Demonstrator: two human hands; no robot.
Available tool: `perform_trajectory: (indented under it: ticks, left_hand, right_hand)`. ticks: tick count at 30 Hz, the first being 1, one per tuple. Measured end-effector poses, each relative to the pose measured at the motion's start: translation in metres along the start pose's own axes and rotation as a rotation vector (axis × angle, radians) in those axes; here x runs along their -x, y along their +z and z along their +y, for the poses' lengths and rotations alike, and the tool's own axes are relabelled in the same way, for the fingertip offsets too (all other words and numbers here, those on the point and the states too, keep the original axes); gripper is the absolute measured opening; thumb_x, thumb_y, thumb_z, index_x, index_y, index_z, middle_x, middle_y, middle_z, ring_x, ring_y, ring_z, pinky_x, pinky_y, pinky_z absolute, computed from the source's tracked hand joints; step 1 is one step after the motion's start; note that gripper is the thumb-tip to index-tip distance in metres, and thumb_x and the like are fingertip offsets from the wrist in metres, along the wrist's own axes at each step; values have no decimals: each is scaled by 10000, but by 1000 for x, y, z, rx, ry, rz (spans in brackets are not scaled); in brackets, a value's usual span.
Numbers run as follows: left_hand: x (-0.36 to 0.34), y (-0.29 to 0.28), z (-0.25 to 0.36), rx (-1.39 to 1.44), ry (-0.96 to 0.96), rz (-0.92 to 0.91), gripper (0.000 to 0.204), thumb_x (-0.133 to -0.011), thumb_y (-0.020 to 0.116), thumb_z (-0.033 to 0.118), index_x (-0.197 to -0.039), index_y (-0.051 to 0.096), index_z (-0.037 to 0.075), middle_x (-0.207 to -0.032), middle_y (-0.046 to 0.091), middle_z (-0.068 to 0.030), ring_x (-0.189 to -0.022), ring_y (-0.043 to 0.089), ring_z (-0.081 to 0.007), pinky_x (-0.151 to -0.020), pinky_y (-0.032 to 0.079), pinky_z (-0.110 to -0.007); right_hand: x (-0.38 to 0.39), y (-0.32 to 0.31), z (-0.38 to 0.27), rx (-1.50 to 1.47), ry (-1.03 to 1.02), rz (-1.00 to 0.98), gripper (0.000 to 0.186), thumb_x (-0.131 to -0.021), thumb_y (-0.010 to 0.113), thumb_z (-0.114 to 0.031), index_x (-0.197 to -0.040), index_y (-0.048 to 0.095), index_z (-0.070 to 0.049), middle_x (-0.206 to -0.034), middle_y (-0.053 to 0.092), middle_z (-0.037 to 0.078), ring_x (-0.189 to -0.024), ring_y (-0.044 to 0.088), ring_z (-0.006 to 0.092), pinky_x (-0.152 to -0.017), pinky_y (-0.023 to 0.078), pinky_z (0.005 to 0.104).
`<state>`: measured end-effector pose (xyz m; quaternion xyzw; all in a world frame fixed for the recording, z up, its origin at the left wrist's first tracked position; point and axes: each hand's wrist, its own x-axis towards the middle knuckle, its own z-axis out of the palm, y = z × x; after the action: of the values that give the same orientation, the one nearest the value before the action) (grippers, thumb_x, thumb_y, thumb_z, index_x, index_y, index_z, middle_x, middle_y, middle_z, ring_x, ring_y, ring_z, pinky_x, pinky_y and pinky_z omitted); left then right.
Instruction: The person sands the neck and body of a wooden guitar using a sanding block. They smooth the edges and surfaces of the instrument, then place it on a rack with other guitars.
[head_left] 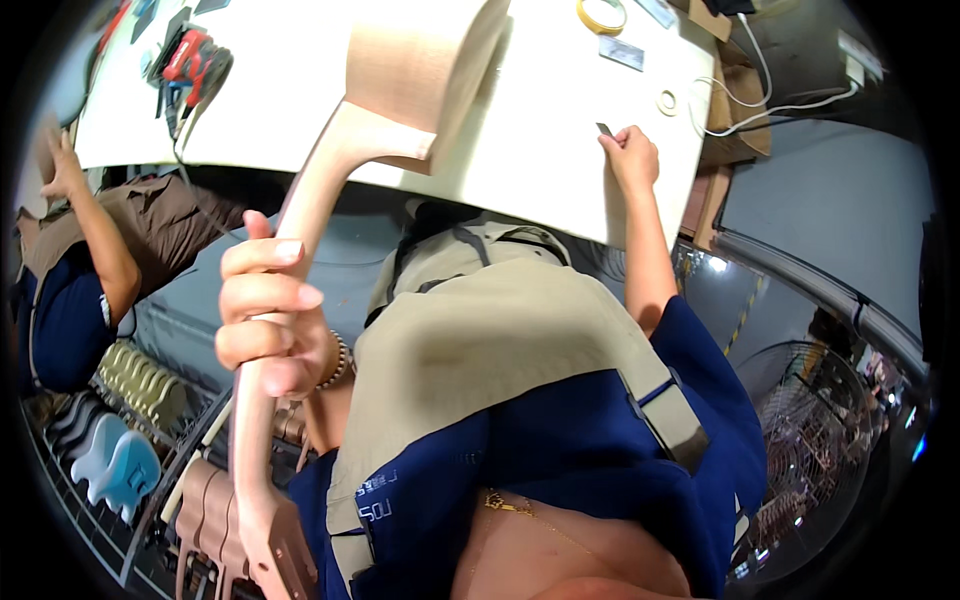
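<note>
- Left hand (275,310) wraps firmly round the bare wooden guitar's (400,75) neck, the body beyond it above the pale counter (535,165)
- Right hand (632,160) pinches a small dark strip (604,130)
- Shaping looks done; no paint shows, so finishing seems left
- Red sander (190,58) ahead-left of the left hand, yellow tape roll (582,17) beyond the right, fan (810,440) behind it

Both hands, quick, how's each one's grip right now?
Left hand: closed around the pale wooden guitar neck.
Right hand: closed, pinching a small dark flat piece.
</note>
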<state>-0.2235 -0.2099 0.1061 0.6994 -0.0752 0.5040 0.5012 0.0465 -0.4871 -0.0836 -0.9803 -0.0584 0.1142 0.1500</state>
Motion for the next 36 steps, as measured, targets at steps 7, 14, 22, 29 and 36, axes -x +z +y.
perform_trajectory:
  ticks: [7, 14, 22, 29, 36]
  left_hand:
    - [29, -18, 17, -83, -199, -54, 334, -905, 498, 448, -868, 515, 117, -1068, 589, -175, -1155, 485, -443, -1002, 351, -561]
    - [46, -19, 22, -92, -202, -59, 250, -903, 518, 368, -879, 526, 120, -1152, 577, -177, -1136, 497, -454, -980, 370, -560]
    - [43, -29, 21, -93, -198, -164, 249, -911, 498, 370, -877, 487, 124, -1141, 570, -176, -1101, 516, -431, -964, 369, -573]
    - [40, -31, 23, -99, -237, -182, 243, -909, 507, 356, -861, 470, 120, -1105, 572, -182, -1086, 522, -427, -952, 375, -582]
    - [36, -29, 21, -87, -207, -185, 238, -912, 492, 326, -857, 452, 97, -1092, 566, -206, -1073, 525, -435, -940, 384, -583]
  right_hand:
    - [55, -56, -71, -1033, -259, -226, 132, -841, 624, -29, -961, 602, 22, -802, 610, 47, -715, 631, 133, -641, 515, 236]
    - [130, -110, -166, -730, -940, -43, 154, -713, 726, -46, -852, 658, -48, -698, 579, 69, -556, 570, 185, -503, 453, 267]
    - [130, -102, -187, -515, -1050, 159, 96, -702, 691, -51, -758, 614, -60, -666, 557, 50, -556, 574, 204, -484, 451, 294]
    - [141, -107, -179, -441, -1164, 83, 86, -680, 658, -28, -733, 608, -76, -631, 531, 48, -542, 563, 203, -467, 446, 289]
    - [132, -112, -188, -290, -1149, 253, 103, -666, 646, -37, -734, 597, -97, -628, 480, 35, -503, 529, 178, -441, 427, 283]
